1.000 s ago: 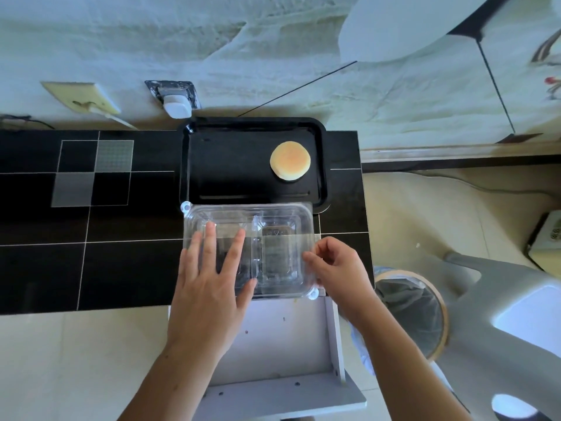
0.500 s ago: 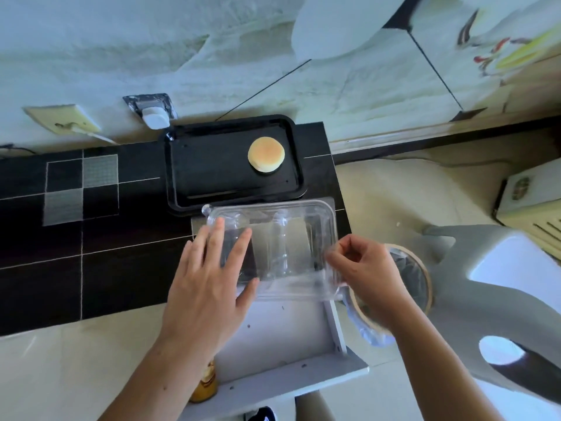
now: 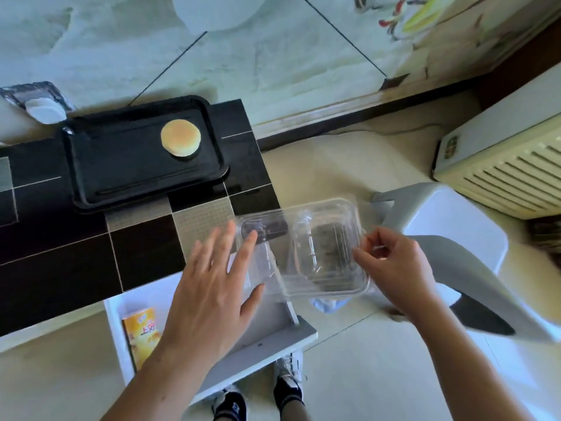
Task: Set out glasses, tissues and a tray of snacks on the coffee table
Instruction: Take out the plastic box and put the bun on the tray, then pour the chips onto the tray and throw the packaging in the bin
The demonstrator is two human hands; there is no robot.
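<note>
My right hand (image 3: 397,268) pinches the right edge of the clear box (image 3: 315,250), thumb and fingertips closed on its rim, and carries it at centre frame, hanging past the right end of the table (image 3: 60,268), partly over the floor. My left hand (image 3: 212,287) is open, fingers spread; its fingertips reach the box's left end, but I cannot tell whether they press it or only hover there. The box looks empty to me: nothing shows through the plastic but what lies beneath it.

The tray (image 3: 127,177) sits in the upper left, on the table's far side near the wall, with one bun (image 3: 181,141) lying in its right half. So the step in hand, as I judge it, is the snack tray: one bun is out and the spent box is leaving the table. No glasses or tissues show anywhere, so most of the task seems yet to do.

Below my left forearm the drawer (image 3: 273,332) stands open, an orange packet (image 3: 141,338) in it at lower left. Next, I reckon, the box must go somewhere off the table, on the right, with a steady pinch since the thin plastic flexes. Then more snacks for the tray, perhaps that packet.
</note>
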